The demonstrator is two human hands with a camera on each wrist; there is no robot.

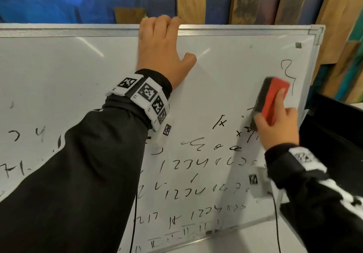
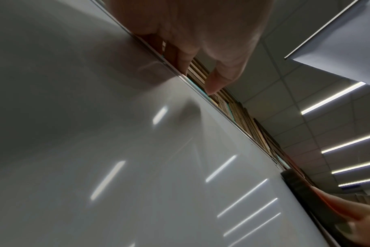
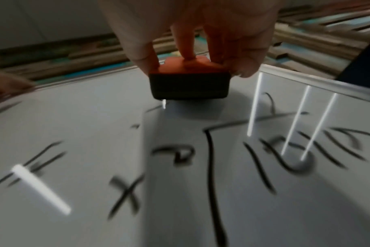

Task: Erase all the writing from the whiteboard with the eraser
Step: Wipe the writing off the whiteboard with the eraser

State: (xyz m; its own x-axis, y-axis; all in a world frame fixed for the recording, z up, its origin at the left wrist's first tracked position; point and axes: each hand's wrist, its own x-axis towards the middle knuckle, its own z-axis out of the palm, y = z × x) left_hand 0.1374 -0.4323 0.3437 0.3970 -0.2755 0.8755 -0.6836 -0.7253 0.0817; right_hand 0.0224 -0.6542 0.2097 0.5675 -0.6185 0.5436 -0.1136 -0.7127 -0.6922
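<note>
Whiteboard [image 1: 225, 72] stood propped nearly upright in front of me, tilted back a little. My left hand [image 1: 160, 50] steadied it at the top: fingers hooked over the upper frame, thumb and palm against the white face. The left wrist view confirmed the fingers going over the edge behind the board.

My right hand [image 1: 279, 123] gripped the eraser [image 1: 270, 100], red back under my fingers, thumb on the near side, dark felt face against the board. It sat near the right edge, roughly at mid-height, just left of a tall squiggle [image 1: 288, 76] close to the frame. The right wrist view showed the felt on the surface; picture blurred there.

Step in hand, as I judged it: wiping the right side, early to middle of the job. Upper left and centre of the board looked clean. Much writing remained: an x-like mark [image 1: 222, 124] below and left of the eraser, and rows of digits [image 1: 186, 191] across the lower half; fainter marks at far left.

Next move, my estimate: sweep the eraser over the squiggle, then work downward in overlapping passes with firm flat pressure, holding the top frame so the board would not tip or slide.
</note>
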